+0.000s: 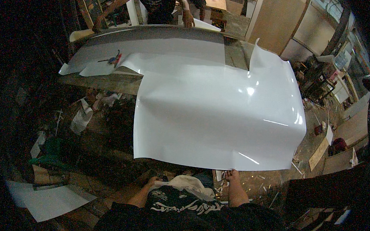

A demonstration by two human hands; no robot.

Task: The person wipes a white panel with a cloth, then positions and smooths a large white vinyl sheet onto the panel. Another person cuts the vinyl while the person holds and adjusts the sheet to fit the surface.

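Dark printed shirt nearest, head view. Wearer's right hand appears to pinch the near edge of a large white sheet; left hand sits low beside the shirt, clear of the sheet, grip cannot be told. Sheet covers much of the tabletop and runs out past its near edge. Progress, my judgement: spreading largely done; ripples and a curled right end remain, tabletop bare near the far edge, right of centre, and along the near edge at left. Counts: one large sheet (greyer far-left stretch, separate or not, unclear); one red-and-dark tool toward the left end; one co-worker at the far edge, two hands showing; one further person behind, partly visible.
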